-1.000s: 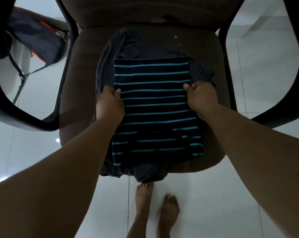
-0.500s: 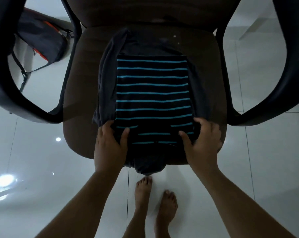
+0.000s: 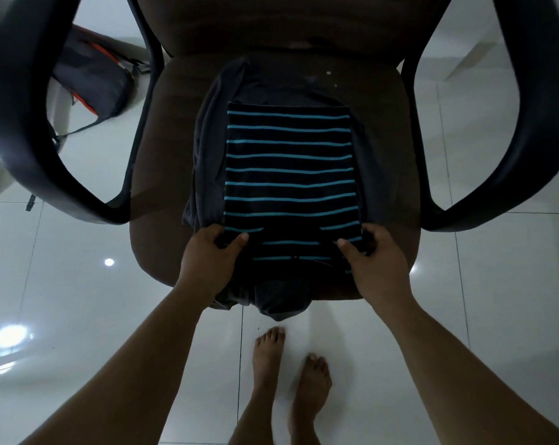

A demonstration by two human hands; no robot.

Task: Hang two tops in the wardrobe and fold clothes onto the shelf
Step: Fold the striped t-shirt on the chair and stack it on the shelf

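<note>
A black top with thin blue stripes point(image 3: 291, 175) lies folded into a rectangle on the seat of a dark chair point(image 3: 162, 155). Under it lies a dark grey garment point(image 3: 207, 149) that sticks out at the left, at the back and over the seat's front edge. My left hand point(image 3: 210, 255) pinches the striped top's near left corner, thumb on top and fingers curled under. My right hand point(image 3: 371, 255) pinches the near right corner the same way.
The chair's two black armrests point(image 3: 31, 130) curve out on either side of the seat. A dark backpack with orange trim point(image 3: 92, 81) lies on the white tiled floor at the back left. My bare feet point(image 3: 287, 377) stand just before the seat.
Both hands slid from the top's side edges down to its near corners and now pinch them with curled fingers. The garments have not shifted.
</note>
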